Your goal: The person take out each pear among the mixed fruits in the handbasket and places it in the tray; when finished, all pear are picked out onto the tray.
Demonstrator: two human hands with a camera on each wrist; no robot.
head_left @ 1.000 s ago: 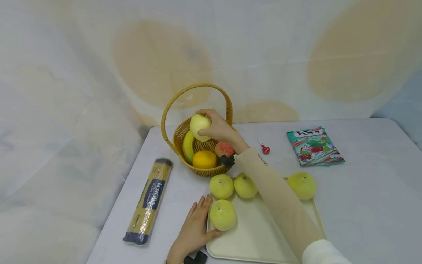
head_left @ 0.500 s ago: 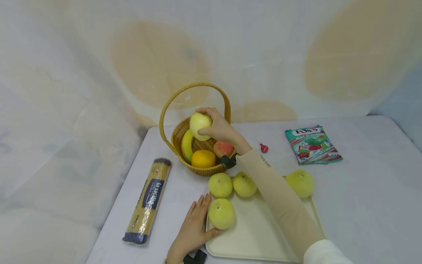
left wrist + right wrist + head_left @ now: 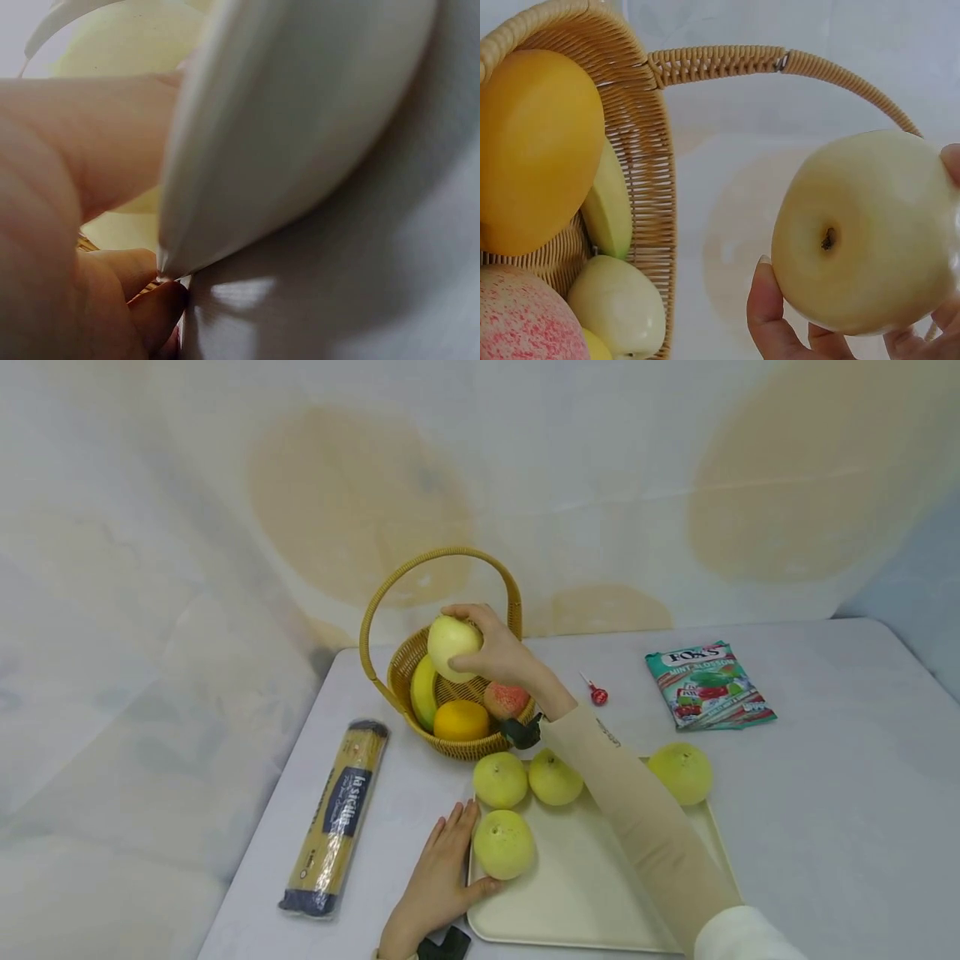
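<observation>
My right hand (image 3: 495, 647) holds a pale yellow-green apple (image 3: 452, 647) over the wicker basket (image 3: 400, 670), under its raised handle. In the right wrist view the apple (image 3: 870, 232) shows its dark blossom end, with fingertips around its lower side. Inside the basket are a banana (image 3: 423, 693), an orange-yellow fruit (image 3: 461, 722), a red-speckled peach (image 3: 505, 700) and another pale apple (image 3: 619, 306). My left hand (image 3: 438, 877) rests at the left edge of the cream tray (image 3: 577, 893), fingers stretched along its side and thumb over the rim. A round yellow-green fruit (image 3: 503, 845) sits beside that thumb.
Two more yellow-green fruits (image 3: 500, 780) lie at the tray's back left, and another (image 3: 681, 773) at its back right. A pasta packet (image 3: 337, 818) is left of the tray. Behind the tray lie a red lollipop (image 3: 597, 695) and a Fox's candy bag (image 3: 708, 687).
The head view has shifted slightly. My right hand keeps the apple over the basket, and my left hand stays at the tray's edge.
</observation>
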